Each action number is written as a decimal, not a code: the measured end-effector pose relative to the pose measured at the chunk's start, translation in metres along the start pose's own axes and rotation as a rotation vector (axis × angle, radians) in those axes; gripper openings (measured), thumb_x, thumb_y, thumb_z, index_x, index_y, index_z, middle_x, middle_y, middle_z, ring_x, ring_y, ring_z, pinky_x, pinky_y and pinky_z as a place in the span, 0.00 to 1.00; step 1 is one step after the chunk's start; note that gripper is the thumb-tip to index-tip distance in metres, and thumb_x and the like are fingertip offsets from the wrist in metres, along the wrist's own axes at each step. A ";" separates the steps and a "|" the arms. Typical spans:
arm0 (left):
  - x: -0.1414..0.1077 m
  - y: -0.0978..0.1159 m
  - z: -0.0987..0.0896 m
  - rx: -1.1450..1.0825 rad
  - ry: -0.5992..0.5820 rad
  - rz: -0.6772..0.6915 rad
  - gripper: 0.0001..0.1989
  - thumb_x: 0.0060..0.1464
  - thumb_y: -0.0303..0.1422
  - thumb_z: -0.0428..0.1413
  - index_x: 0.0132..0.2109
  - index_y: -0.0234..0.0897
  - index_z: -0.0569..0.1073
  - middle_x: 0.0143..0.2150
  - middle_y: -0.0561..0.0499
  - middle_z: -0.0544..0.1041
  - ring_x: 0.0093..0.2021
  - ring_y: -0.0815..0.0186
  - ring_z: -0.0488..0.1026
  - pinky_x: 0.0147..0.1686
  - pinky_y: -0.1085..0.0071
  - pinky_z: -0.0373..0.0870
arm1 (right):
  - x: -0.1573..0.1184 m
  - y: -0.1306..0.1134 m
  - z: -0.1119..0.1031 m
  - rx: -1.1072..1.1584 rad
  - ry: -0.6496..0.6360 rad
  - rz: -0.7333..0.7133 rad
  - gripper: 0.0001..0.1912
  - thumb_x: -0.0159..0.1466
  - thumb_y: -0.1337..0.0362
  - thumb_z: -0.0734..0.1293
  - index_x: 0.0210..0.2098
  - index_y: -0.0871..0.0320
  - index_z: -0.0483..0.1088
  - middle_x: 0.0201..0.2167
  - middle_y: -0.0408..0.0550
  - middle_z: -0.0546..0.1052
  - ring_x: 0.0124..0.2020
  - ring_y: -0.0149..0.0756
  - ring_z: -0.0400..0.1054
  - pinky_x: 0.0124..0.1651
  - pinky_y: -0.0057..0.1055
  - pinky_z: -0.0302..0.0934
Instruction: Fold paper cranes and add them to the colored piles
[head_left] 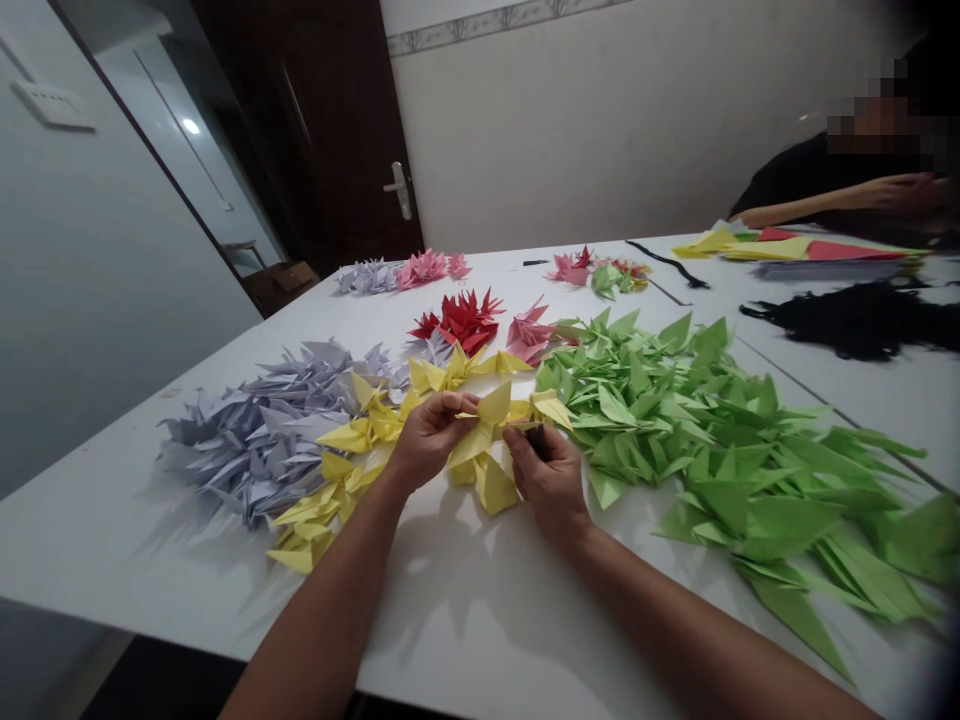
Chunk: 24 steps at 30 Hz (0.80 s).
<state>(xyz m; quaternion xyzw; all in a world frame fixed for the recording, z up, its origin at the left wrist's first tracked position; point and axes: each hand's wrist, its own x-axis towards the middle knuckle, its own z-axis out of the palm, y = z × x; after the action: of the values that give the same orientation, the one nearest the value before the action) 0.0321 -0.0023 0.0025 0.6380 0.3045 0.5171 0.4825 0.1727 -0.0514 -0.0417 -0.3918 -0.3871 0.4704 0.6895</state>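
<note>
My left hand (424, 438) and my right hand (546, 478) both pinch a yellow folded paper piece (480, 440) above the white table (465, 620). Loose yellow origami pieces (337, 490) lie under and beside my left hand. A large heap of green folded paper pieces (712, 450) sits just right of my right hand. Left of the yellow ones lies a heap of lavender folded pieces (255, 440). Red folded pieces (465, 320) and pink folded pieces (529, 335) lie beyond my hands.
Smaller pink and lavender paper clusters (397, 272) lie at the far end. At the back right, a seated person's hand (900, 195) rests near stacked coloured paper sheets (795, 243). A black fringed material (862, 320) lies on an adjoining table. A dark door (337, 120) stands behind.
</note>
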 end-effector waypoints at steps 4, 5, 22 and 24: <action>0.000 0.001 0.000 -0.009 0.019 -0.006 0.15 0.41 0.41 0.66 0.31 0.36 0.74 0.37 0.48 0.78 0.36 0.69 0.74 0.36 0.72 0.72 | 0.000 -0.002 0.000 -0.011 -0.002 0.010 0.15 0.55 0.50 0.71 0.29 0.55 0.68 0.16 0.35 0.60 0.17 0.25 0.49 0.17 0.25 0.45; 0.000 0.001 0.001 -0.009 0.021 -0.002 0.15 0.41 0.41 0.66 0.31 0.36 0.74 0.37 0.48 0.78 0.36 0.68 0.74 0.36 0.72 0.72 | 0.000 -0.003 0.000 -0.012 -0.003 0.015 0.16 0.54 0.50 0.71 0.29 0.55 0.68 0.16 0.35 0.60 0.16 0.25 0.49 0.16 0.25 0.45; -0.004 -0.004 0.006 0.405 0.134 0.276 0.03 0.49 0.27 0.58 0.34 0.37 0.75 0.37 0.48 0.77 0.40 0.66 0.74 0.42 0.70 0.72 | -0.014 -0.021 0.008 0.043 -0.259 0.252 0.29 0.52 0.37 0.65 0.32 0.59 0.69 0.18 0.36 0.60 0.15 0.23 0.49 0.14 0.23 0.40; -0.006 -0.001 0.009 0.408 0.077 0.296 0.05 0.49 0.25 0.57 0.35 0.37 0.75 0.39 0.47 0.77 0.41 0.66 0.74 0.42 0.69 0.72 | -0.012 -0.020 0.008 0.051 -0.258 0.283 0.28 0.51 0.37 0.66 0.30 0.58 0.67 0.17 0.35 0.59 0.14 0.22 0.48 0.14 0.22 0.40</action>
<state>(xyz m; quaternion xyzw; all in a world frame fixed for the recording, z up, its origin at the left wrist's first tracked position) 0.0395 -0.0101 -0.0005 0.7395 0.3239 0.5341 0.2509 0.1690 -0.0663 -0.0225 -0.3610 -0.4014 0.6187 0.5709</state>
